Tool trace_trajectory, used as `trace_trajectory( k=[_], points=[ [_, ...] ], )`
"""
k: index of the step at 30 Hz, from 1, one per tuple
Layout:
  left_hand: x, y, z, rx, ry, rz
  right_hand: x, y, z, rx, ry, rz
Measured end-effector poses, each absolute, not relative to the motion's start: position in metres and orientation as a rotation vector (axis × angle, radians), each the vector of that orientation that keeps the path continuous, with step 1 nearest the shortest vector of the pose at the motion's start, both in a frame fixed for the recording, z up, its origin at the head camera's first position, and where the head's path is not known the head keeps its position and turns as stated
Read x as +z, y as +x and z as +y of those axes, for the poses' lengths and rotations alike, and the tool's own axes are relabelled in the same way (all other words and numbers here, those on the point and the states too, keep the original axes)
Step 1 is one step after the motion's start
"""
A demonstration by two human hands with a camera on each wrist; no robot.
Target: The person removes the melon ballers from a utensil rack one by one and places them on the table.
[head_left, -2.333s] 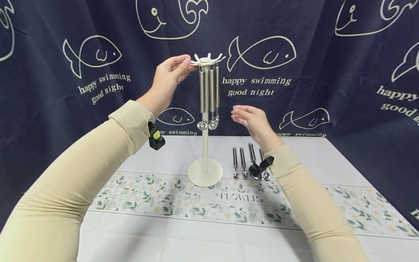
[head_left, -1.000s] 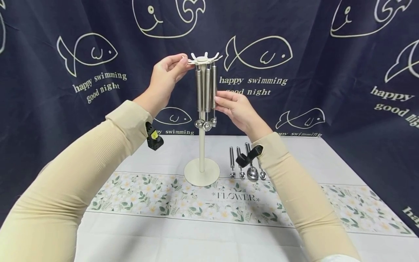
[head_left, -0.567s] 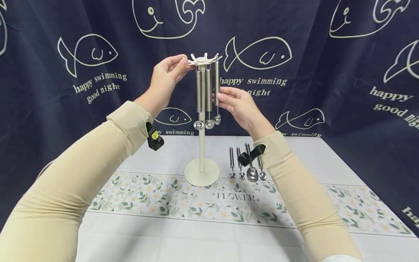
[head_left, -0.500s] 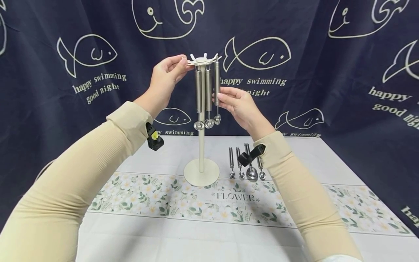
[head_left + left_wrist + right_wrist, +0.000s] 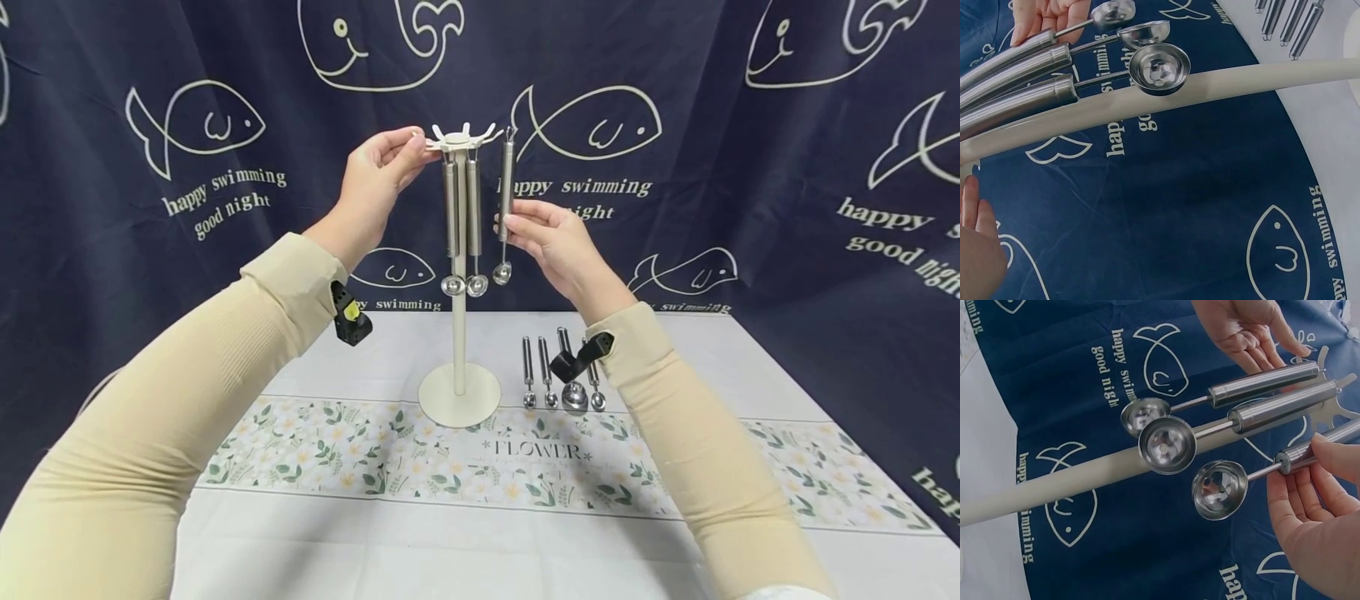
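My left hand (image 5: 375, 183) pinches the hooked top of a cream utensil stand (image 5: 459, 342) between thumb and fingers. My right hand (image 5: 558, 246) grips the lower handle of a steel melon baller (image 5: 507, 175), with its bowl hanging down. The handle's top loop is just right of the stand's hooks, apart from them. Two other melon ballers, one at the left (image 5: 451, 208) and one at the middle (image 5: 473, 208), hang from the hooks. In the right wrist view, the held melon baller (image 5: 1219, 489) shows a small hole in its bowl.
Several steel scoops lie in a row on the white table (image 5: 352, 533), right of the stand; one has a larger bowl (image 5: 575, 397). The right wrist camera (image 5: 573, 360) partly covers them. A floral runner (image 5: 322, 454) crosses the table. A dark blue fish-print curtain (image 5: 225, 50) hangs behind.
My right hand has come in from the right, taken hold of the rightmost hanging melon baller, and lifted it off its hook, outward to the right. The left hand keeps holding the stand's top.
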State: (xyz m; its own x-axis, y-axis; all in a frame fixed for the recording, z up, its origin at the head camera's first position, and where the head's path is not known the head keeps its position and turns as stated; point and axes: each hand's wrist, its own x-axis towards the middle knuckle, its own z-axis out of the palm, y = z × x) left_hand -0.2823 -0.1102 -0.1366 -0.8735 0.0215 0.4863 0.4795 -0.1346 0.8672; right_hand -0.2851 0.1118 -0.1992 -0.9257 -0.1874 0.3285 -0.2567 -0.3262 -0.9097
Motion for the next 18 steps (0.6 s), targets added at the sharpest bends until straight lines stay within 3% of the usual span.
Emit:
trace_trajectory(
  k=[18],
  points=[
    [-0.139, -0.284, -0.109, -2.144, -0.596, -1.717, -0.217, -0.288, 0.143, 2.359, 0.500, -1.878]
  ],
)
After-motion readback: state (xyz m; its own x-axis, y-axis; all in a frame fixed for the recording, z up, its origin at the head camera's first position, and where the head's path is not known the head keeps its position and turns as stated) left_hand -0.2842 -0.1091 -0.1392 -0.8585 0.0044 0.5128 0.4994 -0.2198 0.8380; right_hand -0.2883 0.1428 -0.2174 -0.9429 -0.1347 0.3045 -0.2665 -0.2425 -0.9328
